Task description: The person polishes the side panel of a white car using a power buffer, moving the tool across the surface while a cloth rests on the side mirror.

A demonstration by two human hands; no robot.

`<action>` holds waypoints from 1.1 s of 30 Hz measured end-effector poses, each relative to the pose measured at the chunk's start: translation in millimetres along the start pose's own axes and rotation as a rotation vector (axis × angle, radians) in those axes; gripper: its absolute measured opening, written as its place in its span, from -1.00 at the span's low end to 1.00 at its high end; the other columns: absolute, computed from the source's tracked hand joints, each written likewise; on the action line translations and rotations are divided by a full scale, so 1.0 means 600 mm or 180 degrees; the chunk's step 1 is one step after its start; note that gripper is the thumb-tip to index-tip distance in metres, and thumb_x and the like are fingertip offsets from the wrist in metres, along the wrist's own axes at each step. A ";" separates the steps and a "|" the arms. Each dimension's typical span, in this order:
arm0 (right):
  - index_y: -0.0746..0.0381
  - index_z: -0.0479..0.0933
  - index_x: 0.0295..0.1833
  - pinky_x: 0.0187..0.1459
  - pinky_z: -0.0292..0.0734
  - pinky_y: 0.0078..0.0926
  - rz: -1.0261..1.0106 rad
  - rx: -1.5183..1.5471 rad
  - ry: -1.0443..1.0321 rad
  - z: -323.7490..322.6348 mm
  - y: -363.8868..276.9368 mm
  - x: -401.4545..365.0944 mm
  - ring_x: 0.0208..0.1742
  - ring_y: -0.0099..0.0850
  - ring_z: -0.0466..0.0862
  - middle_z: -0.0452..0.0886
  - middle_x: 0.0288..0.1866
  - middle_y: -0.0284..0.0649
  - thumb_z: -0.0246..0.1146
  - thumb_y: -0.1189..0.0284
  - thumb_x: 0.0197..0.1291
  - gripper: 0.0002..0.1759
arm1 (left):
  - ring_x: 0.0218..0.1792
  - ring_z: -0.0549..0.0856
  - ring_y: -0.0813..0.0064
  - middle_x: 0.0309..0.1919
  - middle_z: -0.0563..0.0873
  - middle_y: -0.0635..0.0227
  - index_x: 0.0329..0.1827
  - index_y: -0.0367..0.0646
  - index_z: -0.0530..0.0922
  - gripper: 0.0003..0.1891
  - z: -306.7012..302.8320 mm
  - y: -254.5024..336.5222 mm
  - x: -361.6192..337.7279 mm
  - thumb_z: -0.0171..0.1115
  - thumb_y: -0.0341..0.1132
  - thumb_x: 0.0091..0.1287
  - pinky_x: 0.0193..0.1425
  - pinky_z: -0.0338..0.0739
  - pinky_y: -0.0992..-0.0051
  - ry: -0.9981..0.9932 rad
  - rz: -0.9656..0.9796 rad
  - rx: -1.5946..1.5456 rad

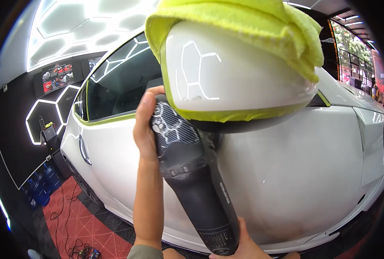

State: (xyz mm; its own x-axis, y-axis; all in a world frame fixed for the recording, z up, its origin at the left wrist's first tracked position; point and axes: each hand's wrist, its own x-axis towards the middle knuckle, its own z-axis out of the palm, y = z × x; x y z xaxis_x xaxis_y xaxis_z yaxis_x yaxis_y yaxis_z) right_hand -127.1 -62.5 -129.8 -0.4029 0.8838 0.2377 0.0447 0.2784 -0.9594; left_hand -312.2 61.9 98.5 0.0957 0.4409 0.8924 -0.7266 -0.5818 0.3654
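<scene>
The left hand (145,125) and right hand (248,248) clamp tight on the polisher (192,172). It touches the white car door (287,172).

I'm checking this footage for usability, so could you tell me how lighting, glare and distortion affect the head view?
Head view: strong fisheye bending with black vignetted corners; bright hexagonal ceiling lights reflect as white outlines on the mirror housing and the polisher held by the left hand; the white car door shows soft sheen without harsh shadows; everything looks reasonably sharp.
</scene>
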 end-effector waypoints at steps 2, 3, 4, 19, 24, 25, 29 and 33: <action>0.33 -0.23 0.55 0.46 0.08 -0.23 0.0207 -0.0313 0.0112 -0.014 -0.013 -0.011 0.50 -0.11 0.19 0.15 0.48 0.08 0.58 0.23 -0.13 0.32 | -0.21 0.72 0.33 -0.23 0.69 0.09 0.02 -0.30 0.48 -0.62 0.009 -0.009 0.000 -0.09 -0.11 0.53 -0.08 0.65 0.41 0.0046 0.0120 0.0348; 0.33 -0.23 0.55 0.46 0.08 -0.23 0.0180 -0.0324 0.0100 -0.021 -0.008 -0.008 0.50 -0.11 0.19 0.15 0.48 0.08 0.58 0.23 -0.13 0.32 | -0.20 0.71 0.35 -0.23 0.69 0.10 0.02 -0.31 0.49 -0.62 0.013 -0.013 -0.001 -0.09 -0.11 0.53 -0.07 0.63 0.42 0.0057 0.0176 0.0523; 0.32 -0.21 0.53 0.41 0.16 -0.23 -0.0016 -0.0309 0.0095 -0.029 0.003 -0.003 0.45 -0.13 0.26 0.20 0.43 0.08 0.57 0.27 -0.11 0.28 | -0.19 0.70 0.38 -0.22 0.69 0.12 0.02 -0.31 0.49 -0.62 0.017 -0.018 -0.002 -0.08 -0.12 0.52 -0.06 0.62 0.44 0.0067 0.0218 0.0690; 0.35 -0.14 0.47 0.37 0.25 -0.26 0.0208 -0.0091 -0.0135 0.021 -0.024 0.029 0.37 -0.12 0.37 0.29 0.35 0.12 0.56 0.29 -0.09 0.19 | -0.22 0.75 0.14 -0.29 0.70 -0.05 0.02 -0.31 0.46 -0.60 -0.070 0.037 -0.014 -0.09 -0.09 0.52 -0.17 0.69 0.34 0.0151 -0.0175 0.0696; 0.35 -0.13 0.39 0.30 0.36 -0.30 -0.0252 0.0356 -0.0619 0.108 -0.011 0.128 0.25 -0.16 0.51 0.43 0.22 0.14 0.54 0.33 -0.03 0.10 | -0.20 0.74 0.09 -0.23 0.67 -0.05 0.05 -0.26 0.44 -0.61 -0.186 0.131 -0.031 -0.09 -0.06 0.53 -0.12 0.73 0.23 0.0172 -0.0071 0.0365; 0.36 -0.13 0.39 0.29 0.38 -0.29 -0.0332 0.0346 -0.0662 0.127 -0.019 0.144 0.25 -0.15 0.51 0.43 0.22 0.16 0.51 0.35 -0.01 0.07 | -0.20 0.74 0.09 -0.23 0.67 -0.05 0.06 -0.25 0.44 -0.60 -0.213 0.153 -0.037 -0.09 -0.05 0.53 -0.13 0.73 0.22 0.0258 0.0009 0.0474; 0.29 -0.14 0.40 -0.36 0.62 -0.48 -0.0237 0.0171 -0.0775 0.195 -0.058 0.196 -0.43 -0.45 0.65 0.47 -0.02 -0.04 0.47 0.50 0.02 0.02 | -0.18 0.73 0.05 -0.24 0.65 -0.03 0.07 -0.22 0.44 -0.61 -0.320 0.227 -0.058 -0.14 -0.05 0.56 -0.14 0.72 0.15 0.0436 0.0286 0.0735; 0.32 -0.14 0.41 -0.35 0.63 -0.48 0.0056 0.0028 -0.1044 0.215 -0.073 0.221 -0.42 -0.45 0.65 0.48 -0.03 -0.04 0.47 0.48 0.02 0.03 | -0.19 0.73 0.06 -0.24 0.65 -0.03 0.05 -0.20 0.46 -0.61 -0.367 0.260 -0.085 -0.16 -0.04 0.56 -0.14 0.72 0.17 0.0698 0.0381 0.0687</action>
State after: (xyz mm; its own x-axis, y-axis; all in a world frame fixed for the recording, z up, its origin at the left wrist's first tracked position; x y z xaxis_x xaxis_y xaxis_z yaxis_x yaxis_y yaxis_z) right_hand -300.2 -6.1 -75.8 -0.6751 0.7199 0.1609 0.0470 0.2596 -0.9646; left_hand -580.5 99.1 51.5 -0.1475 0.4837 0.8627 -0.5606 -0.7595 0.3300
